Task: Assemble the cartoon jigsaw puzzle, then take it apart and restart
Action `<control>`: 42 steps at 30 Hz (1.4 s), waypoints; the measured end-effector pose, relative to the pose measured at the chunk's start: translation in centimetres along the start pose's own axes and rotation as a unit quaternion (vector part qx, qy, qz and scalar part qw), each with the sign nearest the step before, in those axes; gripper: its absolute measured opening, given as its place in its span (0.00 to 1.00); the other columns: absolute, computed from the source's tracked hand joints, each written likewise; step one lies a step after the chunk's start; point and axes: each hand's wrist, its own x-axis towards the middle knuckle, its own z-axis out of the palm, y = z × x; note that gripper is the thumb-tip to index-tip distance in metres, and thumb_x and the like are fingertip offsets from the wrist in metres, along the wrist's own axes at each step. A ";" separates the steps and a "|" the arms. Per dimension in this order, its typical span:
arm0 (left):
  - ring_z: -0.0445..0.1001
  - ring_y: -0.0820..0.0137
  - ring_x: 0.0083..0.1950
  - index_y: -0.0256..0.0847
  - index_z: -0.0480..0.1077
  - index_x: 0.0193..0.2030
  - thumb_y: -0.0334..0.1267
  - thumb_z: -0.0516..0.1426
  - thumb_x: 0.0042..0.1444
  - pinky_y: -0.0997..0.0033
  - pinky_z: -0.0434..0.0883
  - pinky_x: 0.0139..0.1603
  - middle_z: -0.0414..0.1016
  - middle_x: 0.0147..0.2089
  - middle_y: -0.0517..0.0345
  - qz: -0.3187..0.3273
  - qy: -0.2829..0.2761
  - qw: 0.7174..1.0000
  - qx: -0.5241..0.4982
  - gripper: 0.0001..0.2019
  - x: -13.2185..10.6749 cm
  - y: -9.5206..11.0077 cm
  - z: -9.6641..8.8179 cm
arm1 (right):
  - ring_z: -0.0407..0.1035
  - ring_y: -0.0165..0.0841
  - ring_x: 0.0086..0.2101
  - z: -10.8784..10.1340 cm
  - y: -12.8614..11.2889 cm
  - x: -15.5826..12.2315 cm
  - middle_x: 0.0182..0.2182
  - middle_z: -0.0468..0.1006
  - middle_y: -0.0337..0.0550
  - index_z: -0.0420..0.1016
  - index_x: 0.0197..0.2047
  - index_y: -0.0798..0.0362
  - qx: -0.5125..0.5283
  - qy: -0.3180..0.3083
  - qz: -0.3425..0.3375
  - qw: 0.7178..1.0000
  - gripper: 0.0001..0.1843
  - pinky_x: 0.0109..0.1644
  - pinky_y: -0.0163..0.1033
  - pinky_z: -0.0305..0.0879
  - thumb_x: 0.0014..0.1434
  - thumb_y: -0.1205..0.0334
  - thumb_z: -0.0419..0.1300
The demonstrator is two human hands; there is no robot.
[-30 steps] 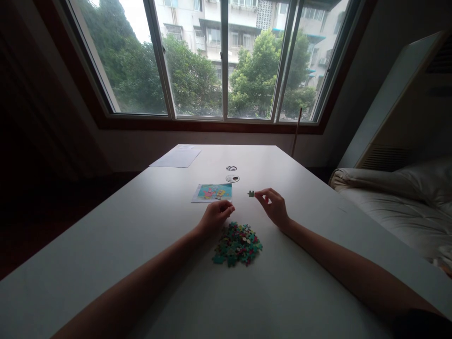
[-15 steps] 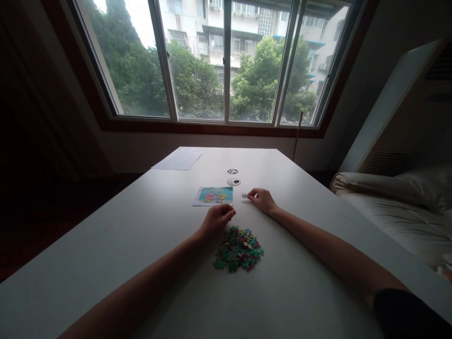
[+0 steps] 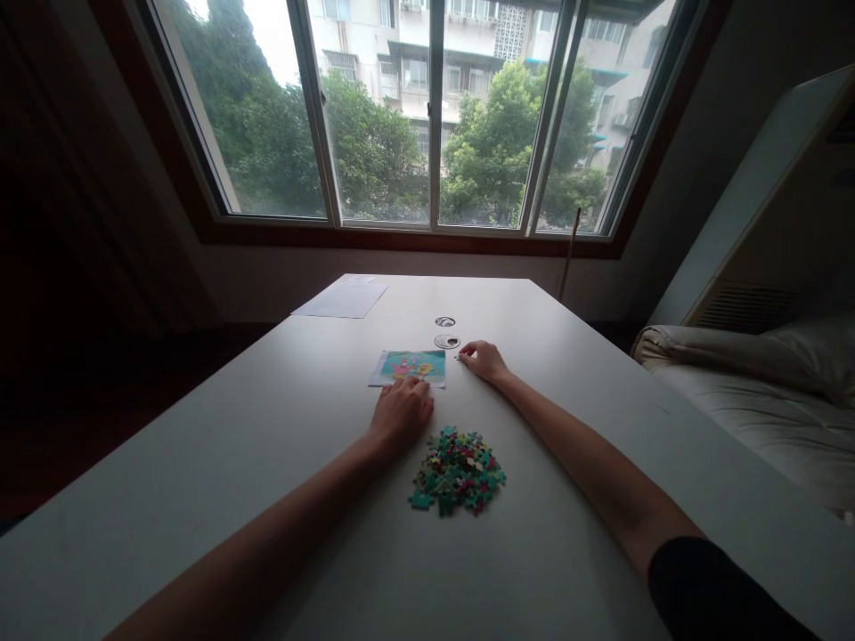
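A colourful picture sheet [image 3: 419,363] lies on the white table [image 3: 307,383]. My left hand [image 3: 404,411] rests palm down, its fingers laid over the sheet's near edge and holding nothing. To the right of the sheet, my right hand [image 3: 484,361] pinches a small jigsaw piece [image 3: 458,357] between thumb and fingers, close to the tabletop. Nearer to me sits a heap of jigsaw pieces [image 3: 458,472], mostly green with some red and yellow. Neither hand touches the heap.
Two round black-and-white items [image 3: 446,342] lie beyond the picture sheet. A sheet of paper [image 3: 340,298] is at the table's far left. A sofa [image 3: 728,374] stands to the right, and a window [image 3: 427,125] fills the wall ahead.
My left hand has turned palm down and its fingers have come onto the picture sheet's near edge. My right hand has moved slightly away from me with the jigsaw piece.
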 end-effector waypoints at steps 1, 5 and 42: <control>0.65 0.57 0.49 0.39 0.70 0.42 0.36 0.52 0.54 0.57 0.59 0.50 0.69 0.47 0.46 -0.001 -0.003 1.000 0.006 0.11 0.0 0.1 0.0 | 0.70 0.31 0.33 0.1 -0.1 0.1 0.31 0.77 0.41 0.77 0.33 0.50 -0.001 -0.001 0.000 1.000 0.08 0.38 0.35 0.62 0.51 0.58 0.58; 0.65 0.55 0.49 0.37 0.70 0.43 0.36 0.51 0.55 0.55 0.59 0.49 0.69 0.48 0.44 0.003 -0.006 1.000 0.014 0.11 0.0 0.1 0.0 | 0.70 0.31 0.32 0.4 -0.6 0.6 0.30 0.78 0.41 0.77 0.33 0.50 -0.002 0.002 0.006 1.000 0.08 0.37 0.34 0.62 0.51 0.58 0.58; 0.69 0.73 0.29 0.40 0.74 0.29 0.36 0.60 0.46 0.77 0.65 0.30 0.72 0.28 0.60 0.169 -0.218 0.907 -0.319 0.04 1.0 0.6 -2.7 | 0.61 0.25 0.22 -5.4 -3.7 -13.2 0.24 0.73 0.38 0.75 0.32 0.53 0.134 -0.033 -0.168 0.976 0.08 0.27 0.31 0.59 0.55 0.61 0.55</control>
